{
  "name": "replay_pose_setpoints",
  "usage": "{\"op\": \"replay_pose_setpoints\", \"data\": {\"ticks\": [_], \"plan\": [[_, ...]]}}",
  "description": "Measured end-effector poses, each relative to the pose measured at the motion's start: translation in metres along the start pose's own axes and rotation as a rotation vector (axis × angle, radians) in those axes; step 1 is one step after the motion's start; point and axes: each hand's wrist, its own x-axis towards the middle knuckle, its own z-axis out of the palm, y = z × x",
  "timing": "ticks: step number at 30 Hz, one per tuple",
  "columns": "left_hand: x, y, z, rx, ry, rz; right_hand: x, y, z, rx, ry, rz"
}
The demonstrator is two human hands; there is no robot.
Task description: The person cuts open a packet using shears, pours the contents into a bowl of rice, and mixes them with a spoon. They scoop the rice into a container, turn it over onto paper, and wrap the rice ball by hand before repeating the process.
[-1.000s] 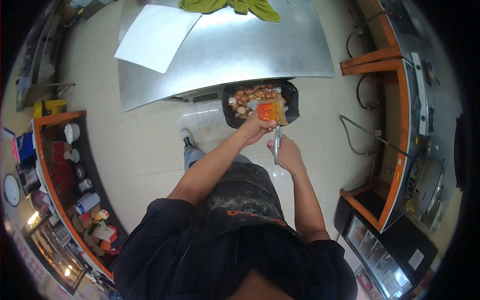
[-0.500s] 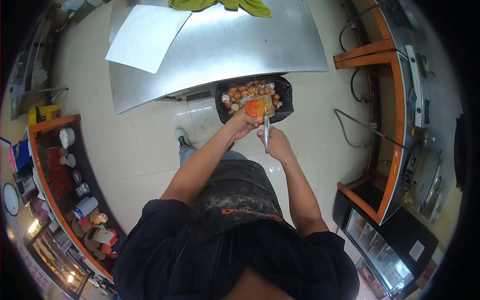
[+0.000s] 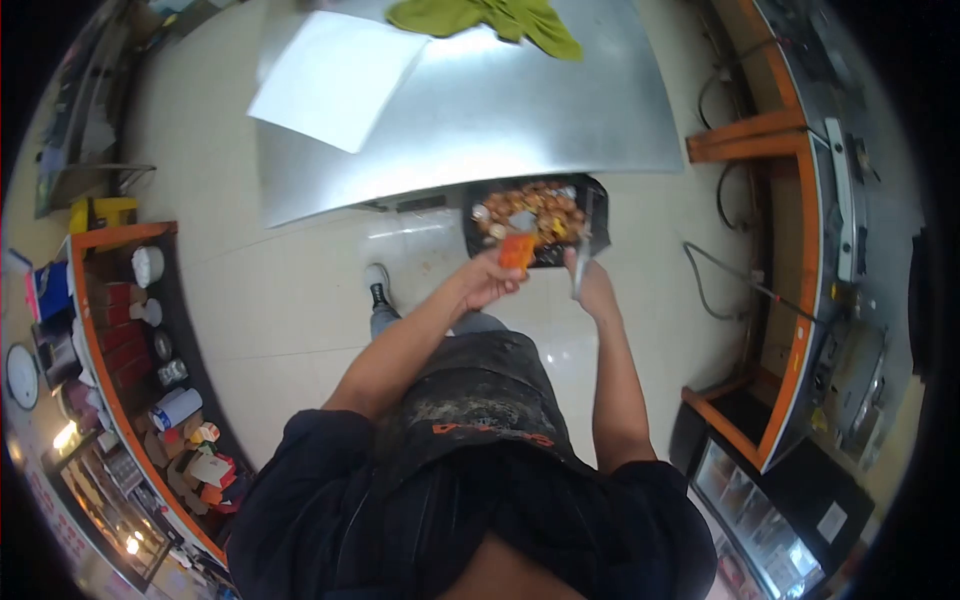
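Orange-red packet (image 3: 516,251) is at the fingertips of the left grip (image 3: 487,278), pinched between thumb and fingers, sticking out just ahead of them; we see the hand nearly closed on it, held over the near edge of the black-lined bin (image 3: 601,238). Right grip (image 3: 597,288) is beside it on the right, apart from the packet, curled around the handle of a silver tool (image 3: 580,262); we'd say scissors, but it's smeared, so we can't tell how wide its blades stand. We read the tool as pointing away from the right grip, its far end over the right part of the bin. Just beyond both grips, we get a heap of brown and pale eggshells (image 3: 545,205) in the bin, a greyish scrap (image 3: 521,219) on top, just past the packet. Beyond the bin, metal table (image 3: 560,120); on it a white sheet (image 3: 340,80), ahead and left of the left grip, plus a green cloth (image 3: 490,18), farther off ahead of both. Left of the left grip we mark a shoe (image 3: 377,282) on the pale tiled floor (image 3: 290,310). Behind both grips, toward the body, dark stained apron (image 3: 480,385). Well left of the left grip, orange-edged shelf (image 3: 120,237) full of mixed goods; well right of the right grip, orange-framed stand (image 3: 750,140) and a looped grey hose (image 3: 700,287).
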Motion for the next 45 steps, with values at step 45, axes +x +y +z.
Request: {"op": "replay_pose_setpoints", "data": {"ticks": [45], "plan": [[-0.195,0.726,0.078,0.445,0.146,0.336,0.213,-0.668,0.106,0.561,0.335,-0.297]]}}
